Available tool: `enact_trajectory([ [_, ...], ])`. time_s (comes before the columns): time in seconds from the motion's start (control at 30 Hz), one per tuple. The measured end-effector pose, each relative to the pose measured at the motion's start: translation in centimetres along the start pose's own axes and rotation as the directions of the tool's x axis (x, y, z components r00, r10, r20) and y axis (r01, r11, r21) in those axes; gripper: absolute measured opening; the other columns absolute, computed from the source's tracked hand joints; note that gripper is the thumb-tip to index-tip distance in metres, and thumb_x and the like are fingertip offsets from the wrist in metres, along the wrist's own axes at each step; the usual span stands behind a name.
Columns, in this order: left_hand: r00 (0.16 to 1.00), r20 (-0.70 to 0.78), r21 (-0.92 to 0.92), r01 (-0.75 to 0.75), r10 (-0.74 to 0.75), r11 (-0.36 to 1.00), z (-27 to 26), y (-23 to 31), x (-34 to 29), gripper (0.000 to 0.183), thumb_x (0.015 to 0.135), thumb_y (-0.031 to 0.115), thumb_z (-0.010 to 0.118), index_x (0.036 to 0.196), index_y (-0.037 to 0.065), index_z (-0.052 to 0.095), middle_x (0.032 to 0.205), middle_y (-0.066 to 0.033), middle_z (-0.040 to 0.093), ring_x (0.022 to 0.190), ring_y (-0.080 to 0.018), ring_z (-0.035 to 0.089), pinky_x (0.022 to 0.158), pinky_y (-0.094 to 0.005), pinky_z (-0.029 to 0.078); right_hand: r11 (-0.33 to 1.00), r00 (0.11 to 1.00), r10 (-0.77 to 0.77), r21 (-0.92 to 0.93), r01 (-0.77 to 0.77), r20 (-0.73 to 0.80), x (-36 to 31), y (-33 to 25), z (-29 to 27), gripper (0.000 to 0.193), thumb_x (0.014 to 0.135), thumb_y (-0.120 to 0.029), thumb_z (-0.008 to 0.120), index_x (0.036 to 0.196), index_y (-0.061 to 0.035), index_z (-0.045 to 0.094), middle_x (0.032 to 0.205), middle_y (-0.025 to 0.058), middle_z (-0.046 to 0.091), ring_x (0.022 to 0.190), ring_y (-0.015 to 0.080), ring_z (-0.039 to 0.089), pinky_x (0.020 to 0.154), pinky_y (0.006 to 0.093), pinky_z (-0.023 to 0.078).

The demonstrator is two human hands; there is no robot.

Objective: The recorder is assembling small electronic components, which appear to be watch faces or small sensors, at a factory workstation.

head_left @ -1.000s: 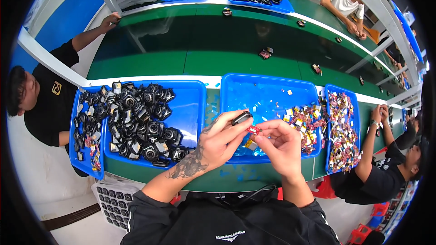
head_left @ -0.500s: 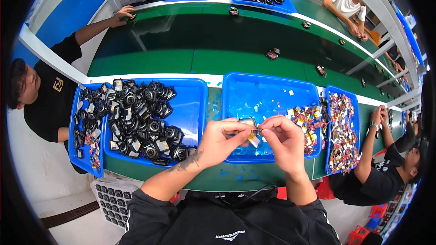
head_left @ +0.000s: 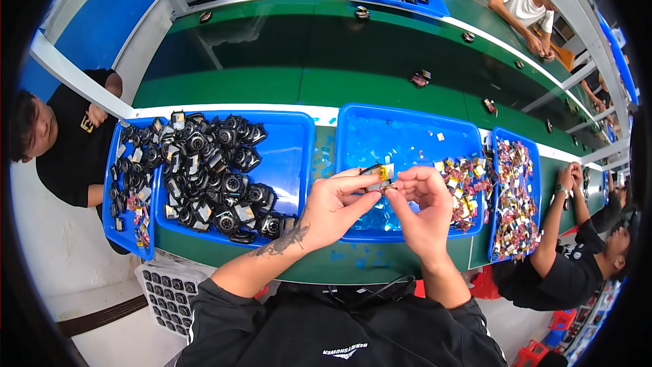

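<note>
Between my hands, above the middle blue tray, is a small smartwatch module with a dark case edge and a yellow-and-white flap sticking up. My left hand pinches its left side between thumb and fingers. At its right edge, my right hand has thumb and fingertips closed on it; the exact contact is partly hidden by the fingers. The tray beneath holds scraps of blue film and, on its right side, a heap of small red, yellow and white parts.
A blue tray of black watch cases lies left, overlapping a narrower tray. To the right stands another parts tray. Beyond runs a green belt carrying scattered modules. Co-workers sit at left and right.
The module has been turned so its yellow-and-white flap points up instead of down. The left co-worker's arm has drawn back from the belt, leaving a small part there. Belt pieces have shifted slightly right.
</note>
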State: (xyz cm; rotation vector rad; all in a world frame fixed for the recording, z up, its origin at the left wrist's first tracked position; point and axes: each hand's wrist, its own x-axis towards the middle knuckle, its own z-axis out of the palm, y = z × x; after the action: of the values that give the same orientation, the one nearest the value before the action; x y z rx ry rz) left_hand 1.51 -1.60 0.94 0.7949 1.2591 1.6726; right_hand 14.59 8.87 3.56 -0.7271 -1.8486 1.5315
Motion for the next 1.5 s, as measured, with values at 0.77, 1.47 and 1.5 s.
enact_trajectory([
  [0.77, 0.987, -0.088, 0.389, -0.090, 0.134, 0.917, -1.0, 2.6, -0.9, 0.062, 0.087, 0.004, 0.067, 0.140, 0.009, 0.035, 0.130, -0.0173, 0.053, 0.099, -0.0209, 0.064, 0.083, -0.0315, 0.053, 0.996, 0.982, 0.080, -0.064, -0.070, 0.169, 4.8, 0.8, -0.3, 0.037, 0.081, 0.009, 0.064, 0.114, -0.0018, 0.052, 0.088, 0.0054, 0.059, 0.084, 0.0150, 0.066, 0.071, 0.0283, 0.057],
  [1.47, 0.965, -0.247, 0.956, 0.227, 0.093, 0.188, -10.1, 4.3, -1.7, 0.020, 0.096, 0.016, 0.051, 0.094, 0.000, 0.064, 0.082, -0.0215, 0.065, 0.079, -0.0391, 0.064, 0.067, -0.0436, 0.051, 0.727, 1.000, -0.014, -0.686, 0.015, 0.007, 19.5, 5.6, -11.1, 0.026, 0.082, -0.019, 0.072, 0.099, -0.0010, 0.068, 0.078, 0.0114, 0.070, 0.076, 0.0238, 0.069, 0.072, 0.0333, 0.054],
  [1.5, 0.937, -0.235, 0.917, 0.125, 0.259, 0.379, -9.9, 4.1, -1.6, 0.023, 0.098, 0.018, 0.049, 0.092, 0.001, 0.063, 0.072, -0.0195, 0.064, 0.068, -0.0344, 0.066, 0.061, -0.0439, 0.050, 0.711, 0.999, -0.001, -0.703, 0.029, 0.041, 18.4, 4.4, -12.2, 0.022, 0.082, -0.017, 0.071, 0.096, -0.0008, 0.068, 0.077, 0.0120, 0.070, 0.074, 0.0242, 0.069, 0.070, 0.0339, 0.054],
])
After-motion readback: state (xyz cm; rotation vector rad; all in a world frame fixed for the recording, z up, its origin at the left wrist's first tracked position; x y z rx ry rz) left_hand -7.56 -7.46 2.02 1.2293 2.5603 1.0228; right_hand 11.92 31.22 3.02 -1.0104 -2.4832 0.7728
